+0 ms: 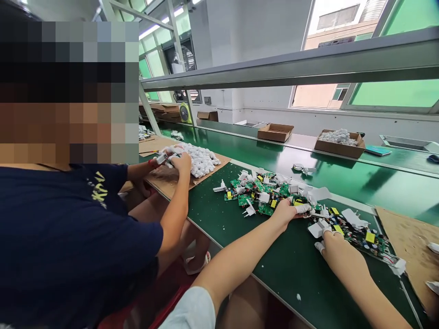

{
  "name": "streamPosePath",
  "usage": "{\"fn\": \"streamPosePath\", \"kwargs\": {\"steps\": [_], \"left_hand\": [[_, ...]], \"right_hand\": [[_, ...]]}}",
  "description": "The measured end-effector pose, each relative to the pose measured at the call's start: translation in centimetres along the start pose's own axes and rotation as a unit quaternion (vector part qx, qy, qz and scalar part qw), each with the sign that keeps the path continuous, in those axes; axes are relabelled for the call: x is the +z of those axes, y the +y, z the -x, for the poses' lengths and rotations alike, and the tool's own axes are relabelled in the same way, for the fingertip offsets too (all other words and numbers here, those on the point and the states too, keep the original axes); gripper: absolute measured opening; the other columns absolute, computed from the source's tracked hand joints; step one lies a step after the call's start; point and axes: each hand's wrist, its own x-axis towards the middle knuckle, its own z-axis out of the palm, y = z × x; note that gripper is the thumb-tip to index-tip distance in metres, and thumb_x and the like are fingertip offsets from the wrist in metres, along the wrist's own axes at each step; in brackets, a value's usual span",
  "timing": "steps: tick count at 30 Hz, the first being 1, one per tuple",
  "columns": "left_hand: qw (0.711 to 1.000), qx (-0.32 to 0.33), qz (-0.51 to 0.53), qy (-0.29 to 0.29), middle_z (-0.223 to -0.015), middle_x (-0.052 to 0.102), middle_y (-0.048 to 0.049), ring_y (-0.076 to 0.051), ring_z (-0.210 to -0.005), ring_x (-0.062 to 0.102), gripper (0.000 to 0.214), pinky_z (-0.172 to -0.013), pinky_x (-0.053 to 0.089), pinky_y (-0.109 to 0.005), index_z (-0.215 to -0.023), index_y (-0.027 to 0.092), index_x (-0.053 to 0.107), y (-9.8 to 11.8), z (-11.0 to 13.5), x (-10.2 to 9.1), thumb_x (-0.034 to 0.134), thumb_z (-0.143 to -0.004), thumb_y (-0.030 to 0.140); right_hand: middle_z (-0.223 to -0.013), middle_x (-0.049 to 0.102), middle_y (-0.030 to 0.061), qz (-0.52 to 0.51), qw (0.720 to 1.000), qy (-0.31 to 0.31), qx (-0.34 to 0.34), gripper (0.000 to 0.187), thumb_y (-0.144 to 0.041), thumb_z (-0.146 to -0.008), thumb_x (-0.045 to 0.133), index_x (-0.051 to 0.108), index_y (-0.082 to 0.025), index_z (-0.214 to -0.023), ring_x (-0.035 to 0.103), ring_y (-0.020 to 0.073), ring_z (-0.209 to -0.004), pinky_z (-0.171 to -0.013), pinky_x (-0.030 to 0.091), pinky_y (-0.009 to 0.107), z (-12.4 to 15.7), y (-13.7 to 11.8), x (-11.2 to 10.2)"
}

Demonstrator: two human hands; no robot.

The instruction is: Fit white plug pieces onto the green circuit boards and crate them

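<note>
Nearest the camera, a pale sleeve (194,306) covers part of the left arm, whose left hand (284,214) reaches to the edge of a pile of green circuit boards (244,199). White wraps (303,208) cover its bent fingertips; I cannot tell whether they grip anything. To its right and nearer the body, the right hand (339,250) pinches a white plastic piece (319,228). More boards with yellow parts (370,237) lie just beyond the right hand, on the green table (233,233). Well left of the left hand, a co-worker in a dark shirt (75,237) works beside heaped white pieces (200,160). Beyond both hands stands a cardboard box (338,148) of white pieces.
</note>
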Motion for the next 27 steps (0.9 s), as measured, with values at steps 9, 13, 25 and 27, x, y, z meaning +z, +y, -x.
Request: {"fn": "streamPosePath", "kwargs": {"steps": [9, 13, 25, 27], "left_hand": [[0.999, -0.021, -0.037, 0.007, -0.068, 0.059, -0.0046, -0.013, -0.060, 0.055, 0.036, -0.071, 0.046, -0.034, -0.070, 0.008, 0.058, -0.6, -0.3, -0.1, 0.076, -0.041, 0.017], [0.980, 0.059, -0.188, -0.033, -0.077, 0.062, -0.0059, -0.018, -0.073, 0.056, 0.032, -0.080, 0.043, -0.037, -0.077, 0.009, 0.061, -1.3, -0.2, -0.3, 0.070, -0.047, 0.012], [0.948, 0.094, -0.277, -0.122, -0.081, 0.062, -0.0076, -0.018, -0.073, 0.055, 0.045, -0.074, 0.044, -0.033, -0.084, 0.010, 0.059, -1.1, 1.6, 0.0, 0.072, -0.048, 0.033], [0.947, 0.100, -0.278, -0.125, -0.084, 0.062, -0.0079, -0.018, -0.075, 0.055, 0.045, -0.074, 0.044, -0.033, -0.085, 0.011, 0.059, -1.0, 1.8, 0.1, 0.072, -0.049, 0.033]], "right_hand": [[-0.070, 0.057, 0.0046, -0.433, 0.876, -0.157, -0.143, 0.020, -0.029, -0.068, 0.054, 0.052, -0.016, -0.083, 0.055, 0.0179, -0.066, -0.061, 0.045, 0.027, -1.2, 3.5, 0.4], [-0.086, 0.059, 0.0070, -0.596, 0.784, -0.090, -0.149, 0.036, -0.042, -0.058, 0.065, 0.056, -0.017, -0.082, 0.055, 0.0205, -0.080, -0.077, 0.046, 0.033, -0.6, 2.5, -1.2], [-0.082, 0.061, 0.0063, -0.665, 0.712, 0.224, -0.030, 0.033, -0.045, -0.067, 0.057, 0.059, -0.017, -0.085, 0.057, 0.0195, -0.080, -0.074, 0.048, 0.036, -1.2, 1.4, -1.3], [-0.087, 0.059, 0.0069, -0.608, 0.745, 0.269, -0.048, 0.029, -0.042, -0.072, 0.053, 0.061, -0.018, -0.085, 0.056, 0.0196, -0.083, -0.076, 0.047, 0.035, -0.9, 1.3, -1.4]]}}
